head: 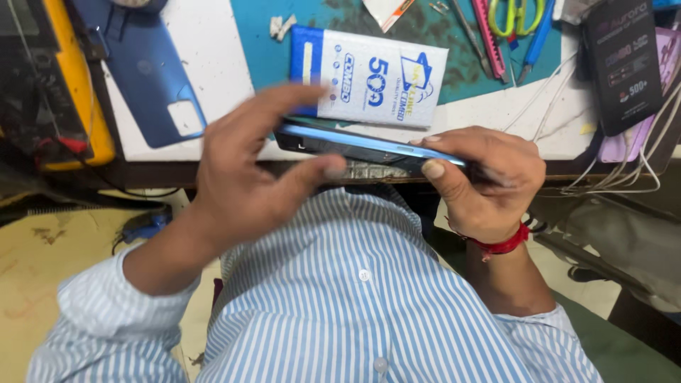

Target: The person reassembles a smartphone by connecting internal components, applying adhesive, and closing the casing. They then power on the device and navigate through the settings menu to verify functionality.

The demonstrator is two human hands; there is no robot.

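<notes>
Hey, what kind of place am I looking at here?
Most likely a phone repair bench: both hands grip a blue phone edge-on, a detached blue back cover lies on the worktop, and scissors and a pink utility knife sit on the stained cutting mat.

The phone (pixel 369 147) shows a light blue frame edge over a black face. Directly behind the phone, the flat box (pixel 370 76) is white with blue printing and a blue end band, on a teal cutting mat (pixel 269 50) with dark stains. Left of the phone, the back cover (pixel 145 67) is deep blue. Below the phone, the shirt (pixel 355 298) is white with fine light blue stripes. Right of the phone: red wrist thread (pixel 505 245), black packet (pixel 624 60), yellow-green scissor handles (pixel 516 15).
</notes>
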